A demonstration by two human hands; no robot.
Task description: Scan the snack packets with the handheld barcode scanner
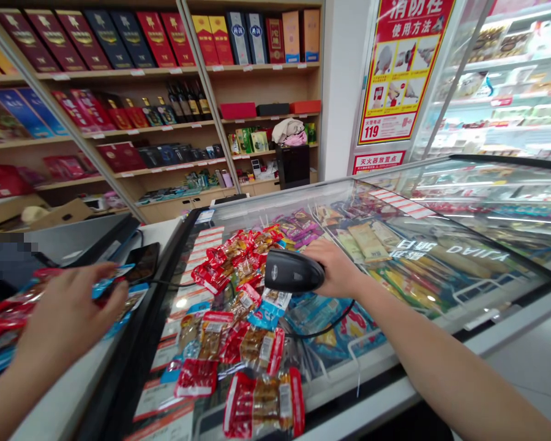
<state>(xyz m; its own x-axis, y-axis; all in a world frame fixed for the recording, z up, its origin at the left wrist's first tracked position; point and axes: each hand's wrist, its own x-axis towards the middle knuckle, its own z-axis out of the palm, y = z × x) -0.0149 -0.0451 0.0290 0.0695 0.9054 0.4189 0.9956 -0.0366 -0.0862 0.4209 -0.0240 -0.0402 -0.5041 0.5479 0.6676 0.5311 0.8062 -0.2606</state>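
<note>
Where packets (253,350) overlap, they gleam; scanner (290,271) looks black.

Saw blk scanner (294,271) in R grip (333,266), nose pointing L, over heap of shiny pkts (247,299) on freezer's glass lid (275,199). Were mostly red w/ clear windows & brown contents, a few blue; lay loosely, partly overlapping, some w/ barcodes up. Noted nearest pkt (265,401) flat, barcode toward R end. Saw blue pkt (104,285) betw. fingers & thumb of L grip (67,312), w/ more red/blue pkts (4,321) beside, on worktop (68,386).
</note>
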